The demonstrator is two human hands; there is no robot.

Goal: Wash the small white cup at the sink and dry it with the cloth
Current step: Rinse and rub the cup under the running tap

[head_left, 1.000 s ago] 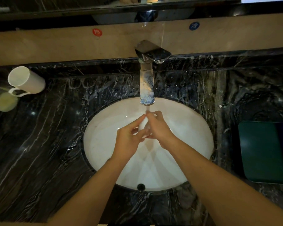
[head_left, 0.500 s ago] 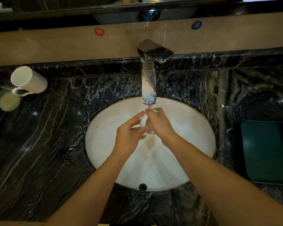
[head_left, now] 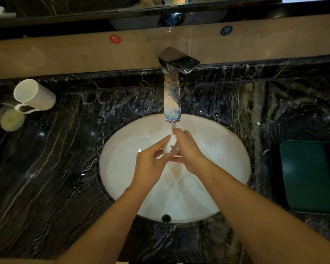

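Observation:
The small white cup (head_left: 169,144) is held between both hands over the oval white sink (head_left: 122,168), right under the chrome tap (head_left: 172,100). A thin stream of water falls from the spout onto it. My left hand (head_left: 152,164) grips it from the left with thumb and fingers. From the right, my right hand (head_left: 187,149) wraps over its top and side. Most of the cup is hidden by the fingers. A dark green cloth (head_left: 311,178) lies flat on the counter to the right of the sink.
The counter (head_left: 46,187) is black marble with white veins. A tall white mug (head_left: 33,96) stands at the far left, with a pale round item (head_left: 11,119) beside it. A beige ledge with red and blue dots runs behind the tap.
The hands have shifted a little on the cup under the stream; more of its white side now shows between the fingers. Nothing else has moved.

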